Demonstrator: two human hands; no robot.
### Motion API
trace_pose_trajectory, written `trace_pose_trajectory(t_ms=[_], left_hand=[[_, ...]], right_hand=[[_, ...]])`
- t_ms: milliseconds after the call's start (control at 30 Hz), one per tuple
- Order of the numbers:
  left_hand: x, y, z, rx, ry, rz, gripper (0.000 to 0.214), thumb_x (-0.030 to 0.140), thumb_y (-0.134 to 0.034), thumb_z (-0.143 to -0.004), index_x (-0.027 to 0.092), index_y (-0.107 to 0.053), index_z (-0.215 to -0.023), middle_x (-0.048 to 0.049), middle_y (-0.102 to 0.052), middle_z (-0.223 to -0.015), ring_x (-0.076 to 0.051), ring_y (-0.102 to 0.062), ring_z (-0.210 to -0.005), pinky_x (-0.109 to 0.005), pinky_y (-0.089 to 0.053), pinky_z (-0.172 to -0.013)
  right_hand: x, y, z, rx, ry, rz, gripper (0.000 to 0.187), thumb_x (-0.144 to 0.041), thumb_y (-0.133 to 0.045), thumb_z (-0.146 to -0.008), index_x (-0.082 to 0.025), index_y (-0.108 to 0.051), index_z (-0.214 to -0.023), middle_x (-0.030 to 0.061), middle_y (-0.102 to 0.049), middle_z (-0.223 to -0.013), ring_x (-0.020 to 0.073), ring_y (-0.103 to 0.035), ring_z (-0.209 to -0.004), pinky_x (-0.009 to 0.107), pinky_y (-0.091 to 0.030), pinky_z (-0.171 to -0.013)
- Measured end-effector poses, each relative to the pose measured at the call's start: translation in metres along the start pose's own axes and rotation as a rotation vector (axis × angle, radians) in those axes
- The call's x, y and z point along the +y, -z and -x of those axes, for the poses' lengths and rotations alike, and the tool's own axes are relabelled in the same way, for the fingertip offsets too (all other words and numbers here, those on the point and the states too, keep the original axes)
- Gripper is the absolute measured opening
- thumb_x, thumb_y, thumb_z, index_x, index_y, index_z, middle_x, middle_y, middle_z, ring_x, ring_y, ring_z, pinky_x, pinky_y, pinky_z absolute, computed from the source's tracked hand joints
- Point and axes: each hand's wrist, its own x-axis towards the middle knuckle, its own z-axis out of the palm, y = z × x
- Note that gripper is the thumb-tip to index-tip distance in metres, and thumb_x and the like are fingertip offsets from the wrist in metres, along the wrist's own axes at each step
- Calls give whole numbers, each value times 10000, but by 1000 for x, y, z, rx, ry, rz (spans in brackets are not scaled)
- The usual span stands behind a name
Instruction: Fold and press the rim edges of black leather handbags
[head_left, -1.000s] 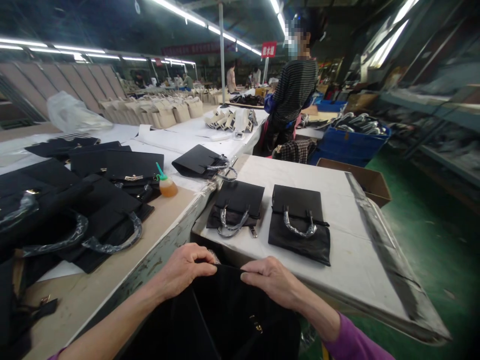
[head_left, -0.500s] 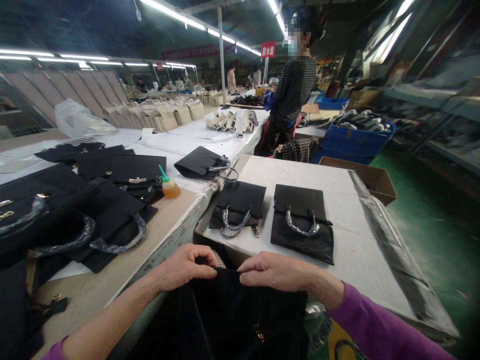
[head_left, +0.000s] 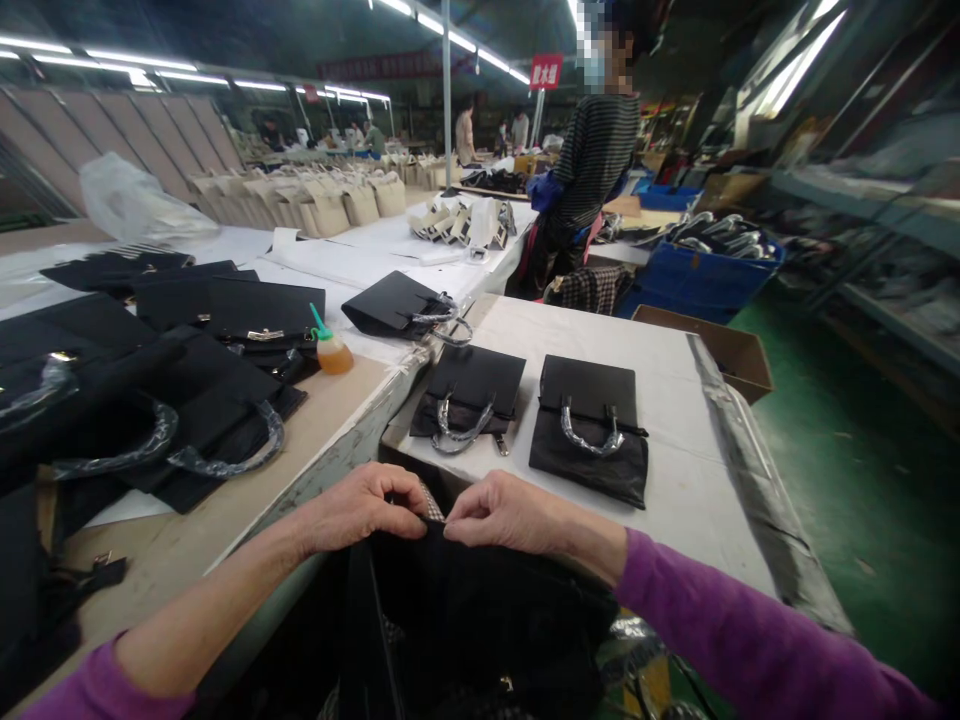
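My left hand [head_left: 375,508] pinches the top edge of a black handbag [head_left: 480,600] between thumb and fingers. Close beside it, my right hand [head_left: 502,515] grips the same edge, fingers pressed together. The bag hangs low in front of me, its body dark and a small gold clasp showing near the bottom of the view. A plastic-wrapped handle [head_left: 634,650] shows at the bag's right side. Beyond my hands, two black handbags with wrapped handles lie on the white table: one at left [head_left: 476,385], one at right [head_left: 589,425].
More black bags [head_left: 217,400] are piled on the left bench, near a glue bottle [head_left: 334,352] with a green nozzle. Another black bag [head_left: 397,305] lies at the table corner. A co-worker [head_left: 592,150] stands beyond, near a blue bin [head_left: 705,280] and a cardboard box [head_left: 742,355].
My right hand has moved left along the bag's edge, closer to my left hand, and its fingers have closed more tightly. The view has shifted slightly.
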Motion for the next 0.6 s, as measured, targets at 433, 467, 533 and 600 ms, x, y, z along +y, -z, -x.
trace_pose_trajectory(t_ms=[433, 467, 533, 600], left_hand=[[0, 0, 0, 15, -48, -78, 99, 275, -678, -755, 193, -732, -762, 14, -686, -805, -166, -592, -801, -242, -418, -741], [0, -1, -2, 20, -42, -89, 101, 273, -678, -755, 189, -734, -763, 13, -680, -798, -166, -592, -790, -242, -416, -728], [3, -4, -5, 32, -33, -107, 106, 271, -677, -753, 183, -735, -760, 13, -667, -782, -165, -590, -770, -243, -413, -708], [6, -8, -8, 39, -42, -114, 105, 272, -686, -746, 178, -734, -754, 15, -659, -771, -164, -585, -764, -243, -412, -706]], right_hand=[[14, 12, 71, -153, -249, -321, 285, -380, -517, -915, -146, -673, -867, -18, -577, -667, 88, -467, -535, 196, -335, -483], [10, 14, 73, -184, -259, -324, 269, -347, -514, -913, -149, -694, -942, 1, -625, -729, 104, -525, -581, 201, -381, -520], [-1, 16, 67, -191, -196, -260, 259, -273, -533, -887, -178, -698, -1062, 20, -686, -880, 141, -617, -740, 220, -461, -645], [-12, 12, 48, -135, -44, -143, 310, -238, -607, -835, -210, -672, -1137, 16, -694, -1023, 172, -633, -915, 244, -484, -782]])
